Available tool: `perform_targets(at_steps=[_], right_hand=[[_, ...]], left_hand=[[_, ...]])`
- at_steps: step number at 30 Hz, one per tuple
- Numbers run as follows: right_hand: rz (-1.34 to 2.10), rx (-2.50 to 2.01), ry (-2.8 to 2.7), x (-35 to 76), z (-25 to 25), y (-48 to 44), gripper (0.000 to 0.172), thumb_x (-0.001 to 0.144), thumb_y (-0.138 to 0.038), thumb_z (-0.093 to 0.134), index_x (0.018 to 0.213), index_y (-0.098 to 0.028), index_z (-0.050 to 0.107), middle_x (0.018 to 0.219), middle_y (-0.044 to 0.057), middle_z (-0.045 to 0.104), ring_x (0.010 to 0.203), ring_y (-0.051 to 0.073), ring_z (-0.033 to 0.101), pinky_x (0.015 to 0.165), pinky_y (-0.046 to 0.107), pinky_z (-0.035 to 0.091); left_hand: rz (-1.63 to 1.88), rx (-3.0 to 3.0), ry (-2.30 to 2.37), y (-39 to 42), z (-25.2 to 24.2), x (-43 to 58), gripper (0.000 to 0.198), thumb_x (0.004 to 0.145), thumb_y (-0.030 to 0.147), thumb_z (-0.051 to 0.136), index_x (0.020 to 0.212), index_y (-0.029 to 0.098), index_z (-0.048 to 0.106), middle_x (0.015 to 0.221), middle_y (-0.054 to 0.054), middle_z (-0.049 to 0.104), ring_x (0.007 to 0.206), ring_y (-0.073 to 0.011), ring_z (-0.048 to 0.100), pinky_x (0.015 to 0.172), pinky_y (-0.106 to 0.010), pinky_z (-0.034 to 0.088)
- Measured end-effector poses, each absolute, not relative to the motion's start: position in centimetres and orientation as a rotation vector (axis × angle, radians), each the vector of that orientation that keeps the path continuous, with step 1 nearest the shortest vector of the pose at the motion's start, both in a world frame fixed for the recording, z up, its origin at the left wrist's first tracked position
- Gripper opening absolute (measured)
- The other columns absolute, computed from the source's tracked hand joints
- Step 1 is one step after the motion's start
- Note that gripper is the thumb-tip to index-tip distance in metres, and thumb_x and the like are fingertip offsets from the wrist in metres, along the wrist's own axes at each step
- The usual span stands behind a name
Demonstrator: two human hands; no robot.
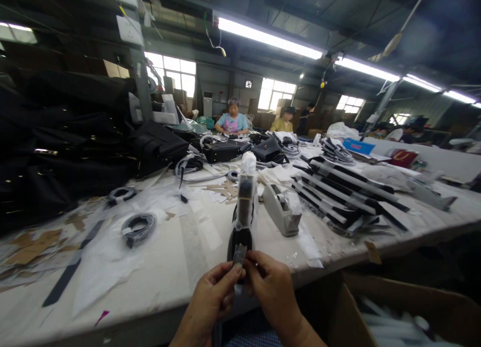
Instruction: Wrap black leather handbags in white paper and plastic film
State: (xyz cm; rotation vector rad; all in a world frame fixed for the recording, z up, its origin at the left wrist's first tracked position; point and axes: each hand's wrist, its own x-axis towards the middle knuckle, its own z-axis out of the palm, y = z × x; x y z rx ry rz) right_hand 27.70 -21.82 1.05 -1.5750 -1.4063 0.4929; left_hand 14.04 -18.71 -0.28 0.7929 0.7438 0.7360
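A black strap, partly wrapped in white and clear film, runs away from me over the table in front of my body. At its near end, my left hand is closed with the thumb pressed on a short dark piece covered in shiny film. My right hand pinches the same end from the right side, fingertips close to the left thumb. Both hands are just over the table's front edge. A grey tape dispenser stands to the right of the strap.
Wrapped black straps are piled on the right. Coiled straps and cardboard pieces lie left. Black bags heap at far left. An open carton stands below the edge at right. Two people sit across the table.
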Motion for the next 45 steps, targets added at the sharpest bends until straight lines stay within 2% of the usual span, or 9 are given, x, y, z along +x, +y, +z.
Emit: perform_targets(at_steps=[4, 9, 13, 17, 23, 27, 31, 41, 45], right_hand=[[0.418, -1.619, -1.478, 28.1, 1.3, -21.5, 0.008, 0.085, -0.019, 0.058, 0.08, -0.022, 0.064, 0.076, 0.004, 0.073, 0.071, 0.02, 0.07, 0.063, 0.025, 0.047], [0.509, -1.6, -1.54, 28.9, 2.7, -22.3, 0.012, 0.088, -0.024, 0.057, 0.078, -0.023, 0.062, 0.075, 0.003, 0.072, 0.07, 0.02, 0.069, 0.065, 0.026, 0.047], [0.644, -1.544, -1.324, 29.0, 3.1, -23.9, 0.021, 0.092, -0.043, 0.058, 0.088, -0.023, 0.062, 0.085, 0.004, 0.074, 0.083, 0.022, 0.07, 0.074, 0.026, 0.05], [0.844, -1.416, -1.111, 27.9, 2.4, -24.6, 0.035, 0.087, -0.054, 0.063, 0.098, -0.021, 0.056, 0.085, 0.004, 0.074, 0.08, 0.022, 0.069, 0.074, 0.029, 0.051], [1.233, -1.05, -0.782, 25.9, 1.0, -23.5, 0.048, 0.079, -0.046, 0.077, 0.11, -0.023, 0.048, 0.103, 0.007, 0.072, 0.098, 0.024, 0.067, 0.087, 0.036, 0.052], [1.284, -0.929, -0.624, 25.4, 0.3, -22.9, 0.056, 0.072, -0.04, 0.083, 0.111, -0.024, 0.046, 0.102, 0.007, 0.071, 0.095, 0.026, 0.069, 0.079, 0.036, 0.055], [1.318, -0.896, -0.582, 25.4, 0.4, -22.9, 0.056, 0.071, -0.037, 0.084, 0.11, -0.023, 0.047, 0.104, 0.007, 0.071, 0.093, 0.025, 0.07, 0.074, 0.033, 0.055], [1.291, -0.875, -0.604, 25.4, 0.5, -22.8, 0.054, 0.071, -0.036, 0.083, 0.108, -0.022, 0.047, 0.101, 0.008, 0.073, 0.093, 0.027, 0.07, 0.079, 0.038, 0.055], [1.29, -0.921, -0.712, 25.6, 1.1, -23.2, 0.051, 0.077, -0.042, 0.078, 0.112, -0.024, 0.047, 0.108, 0.01, 0.072, 0.096, 0.028, 0.069, 0.08, 0.039, 0.056]], left_hand=[[0.645, 0.817, 0.742, -19.1, -0.3, 14.2, 0.052, 0.063, 0.061, 0.079, 0.082, 0.015, 0.066, 0.043, 0.012, 0.032, 0.038, -0.0021, 0.017, 0.037, -0.016, 0.011], [0.766, 0.861, 0.827, -19.0, -0.8, 14.6, 0.057, 0.061, 0.065, 0.079, 0.087, 0.015, 0.069, 0.039, 0.013, 0.029, 0.036, -0.0025, 0.017, 0.036, -0.016, 0.013], [0.881, 0.881, 0.884, -19.5, -0.6, 15.1, 0.064, 0.054, 0.067, 0.081, 0.087, 0.013, 0.071, 0.041, 0.009, 0.04, 0.034, -0.003, 0.024, 0.035, -0.018, 0.016], [0.954, 0.885, 0.892, -20.1, 0.5, 15.4, 0.061, 0.054, 0.063, 0.083, 0.085, 0.012, 0.071, 0.056, 0.003, 0.057, 0.038, -0.0022, 0.032, 0.037, -0.017, 0.021], [0.932, 0.797, 0.899, -20.4, 0.6, 15.5, 0.066, 0.047, 0.067, 0.084, 0.083, 0.013, 0.068, 0.043, 0.009, 0.044, 0.035, -0.003, 0.029, 0.035, -0.017, 0.018], [0.86, 0.768, 0.888, -20.6, 0.4, 15.4, 0.066, 0.053, 0.068, 0.081, 0.088, 0.014, 0.068, 0.038, 0.01, 0.038, 0.035, -0.003, 0.025, 0.036, -0.017, 0.016], [0.857, 0.765, 0.877, -20.5, 0.4, 15.5, 0.061, 0.056, 0.066, 0.081, 0.086, 0.014, 0.068, 0.038, 0.011, 0.036, 0.035, -0.0027, 0.023, 0.036, -0.017, 0.016], [0.875, 0.735, 0.836, -20.7, 0.5, 15.3, 0.06, 0.056, 0.063, 0.083, 0.087, 0.015, 0.064, 0.044, 0.01, 0.043, 0.034, -0.0019, 0.028, 0.035, -0.016, 0.017], [0.864, 0.76, 0.865, -20.6, 0.6, 15.1, 0.062, 0.055, 0.064, 0.083, 0.087, 0.015, 0.063, 0.043, 0.01, 0.043, 0.033, -0.0018, 0.027, 0.035, -0.016, 0.016]])
